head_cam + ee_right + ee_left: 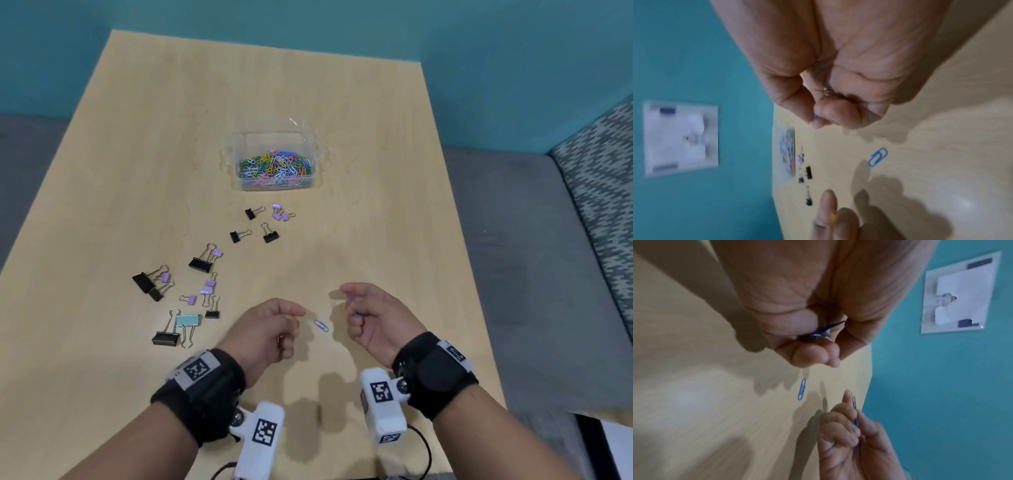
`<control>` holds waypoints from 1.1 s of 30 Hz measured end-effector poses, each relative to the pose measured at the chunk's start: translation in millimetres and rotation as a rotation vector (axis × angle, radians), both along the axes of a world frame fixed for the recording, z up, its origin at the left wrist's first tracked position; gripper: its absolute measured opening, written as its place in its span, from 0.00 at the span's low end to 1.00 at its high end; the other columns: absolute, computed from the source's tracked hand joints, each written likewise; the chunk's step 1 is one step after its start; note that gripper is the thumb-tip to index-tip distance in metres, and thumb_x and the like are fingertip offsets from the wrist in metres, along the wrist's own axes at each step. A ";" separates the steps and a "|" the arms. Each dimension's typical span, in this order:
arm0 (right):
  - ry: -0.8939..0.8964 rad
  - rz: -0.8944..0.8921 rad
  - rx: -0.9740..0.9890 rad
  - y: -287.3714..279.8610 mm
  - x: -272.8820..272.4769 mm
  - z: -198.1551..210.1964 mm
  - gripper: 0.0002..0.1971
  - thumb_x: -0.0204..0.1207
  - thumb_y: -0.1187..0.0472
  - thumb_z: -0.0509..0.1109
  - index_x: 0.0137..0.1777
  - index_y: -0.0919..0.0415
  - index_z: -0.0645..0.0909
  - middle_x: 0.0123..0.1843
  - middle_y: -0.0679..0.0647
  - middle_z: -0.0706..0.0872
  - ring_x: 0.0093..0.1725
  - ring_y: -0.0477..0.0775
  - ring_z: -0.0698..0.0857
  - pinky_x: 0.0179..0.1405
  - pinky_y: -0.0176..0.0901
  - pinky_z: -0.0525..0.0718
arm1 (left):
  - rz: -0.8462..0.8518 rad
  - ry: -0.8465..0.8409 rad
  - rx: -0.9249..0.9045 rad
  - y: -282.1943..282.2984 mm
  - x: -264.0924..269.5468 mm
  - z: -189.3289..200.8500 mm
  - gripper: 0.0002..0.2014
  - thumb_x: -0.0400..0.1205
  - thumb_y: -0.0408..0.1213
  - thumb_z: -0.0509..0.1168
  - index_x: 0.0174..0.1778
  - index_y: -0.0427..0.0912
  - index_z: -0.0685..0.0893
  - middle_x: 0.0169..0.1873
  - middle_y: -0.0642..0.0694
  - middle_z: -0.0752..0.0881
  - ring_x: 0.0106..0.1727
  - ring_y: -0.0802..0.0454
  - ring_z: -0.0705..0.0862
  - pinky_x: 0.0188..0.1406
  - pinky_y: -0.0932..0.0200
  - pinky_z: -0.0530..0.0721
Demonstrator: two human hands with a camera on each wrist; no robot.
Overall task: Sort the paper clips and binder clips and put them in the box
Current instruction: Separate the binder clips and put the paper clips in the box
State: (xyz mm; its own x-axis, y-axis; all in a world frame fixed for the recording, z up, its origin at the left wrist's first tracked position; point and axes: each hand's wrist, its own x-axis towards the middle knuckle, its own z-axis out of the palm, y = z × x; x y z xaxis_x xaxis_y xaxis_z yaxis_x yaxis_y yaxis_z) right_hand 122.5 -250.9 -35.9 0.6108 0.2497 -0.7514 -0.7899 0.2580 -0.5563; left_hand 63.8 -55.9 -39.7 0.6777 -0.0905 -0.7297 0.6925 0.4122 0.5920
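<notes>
Unlabelled, both hands (pixel 270 329) (pixel 373 318) curl fingers around paper clips (pixel 855 420) each.

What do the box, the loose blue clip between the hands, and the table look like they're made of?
Box: clear, glossy plastic, apparently; the clips inside show through its walls.
Blue paper clip: bent wire, probably metal with a coloured coating.
Table: pale wood-grain top, matte; whether solid wood or laminate, I cannot tell.
</notes>
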 end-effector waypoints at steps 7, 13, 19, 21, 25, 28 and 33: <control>0.134 -0.178 0.219 -5.2 -0.8 8.5 0.06 0.71 0.66 0.61 0.36 0.64 0.78 0.34 0.58 0.79 0.30 0.55 0.79 0.27 0.41 0.83 | -0.144 -0.085 0.253 -14.6 23.9 -2.1 0.05 0.70 0.27 0.63 0.34 0.40 0.81 0.27 0.42 0.78 0.22 0.50 0.73 0.22 0.61 0.71; 0.114 -0.166 0.105 -7.0 7.9 13.0 0.10 0.79 0.62 0.63 0.36 0.60 0.75 0.31 0.54 0.76 0.28 0.51 0.74 0.23 0.37 0.76 | -1.136 -0.559 1.161 -27.3 35.5 -14.0 0.05 0.78 0.36 0.63 0.47 0.46 0.74 0.46 0.48 0.81 0.44 0.46 0.81 0.43 0.52 0.80; 0.108 -0.140 0.011 -3.5 21.1 14.8 0.10 0.79 0.62 0.64 0.36 0.60 0.75 0.31 0.54 0.75 0.27 0.50 0.73 0.23 0.38 0.76 | -1.318 -0.629 1.239 -33.6 40.4 -10.7 0.04 0.80 0.30 0.61 0.45 0.44 0.73 0.46 0.42 0.78 0.42 0.42 0.79 0.37 0.50 0.74; 0.108 -0.138 -0.035 0.0 28.2 15.0 0.09 0.79 0.63 0.64 0.37 0.61 0.76 0.30 0.54 0.75 0.27 0.50 0.74 0.23 0.38 0.77 | -1.332 -0.642 1.214 -34.9 38.8 -3.9 0.05 0.79 0.30 0.59 0.49 0.41 0.75 0.49 0.40 0.78 0.46 0.40 0.79 0.38 0.51 0.70; 0.085 -0.128 -0.044 11.3 51.3 17.8 0.07 0.79 0.66 0.64 0.40 0.65 0.78 0.29 0.55 0.78 0.28 0.52 0.78 0.25 0.40 0.83 | -0.989 -0.444 0.961 -21.7 39.3 4.6 0.05 0.73 0.35 0.64 0.39 0.44 0.73 0.36 0.47 0.78 0.38 0.47 0.79 0.33 0.56 0.72; 0.046 -0.115 -0.007 23.4 80.0 27.3 0.06 0.80 0.67 0.62 0.42 0.66 0.78 0.31 0.57 0.78 0.30 0.54 0.79 0.27 0.42 0.86 | -0.266 -0.102 0.324 2.9 52.2 11.3 0.10 0.66 0.28 0.61 0.42 0.41 0.80 0.27 0.45 0.75 0.22 0.52 0.68 0.22 0.60 0.66; -0.089 -0.139 0.023 55.5 144.4 48.5 0.04 0.80 0.70 0.62 0.45 0.67 0.77 0.32 0.59 0.78 0.27 0.53 0.80 0.27 0.41 0.85 | 0.308 -0.023 -0.179 60.6 107.5 40.7 0.12 0.76 0.24 0.52 0.39 0.34 0.81 0.28 0.43 0.74 0.23 0.52 0.71 0.20 0.63 0.77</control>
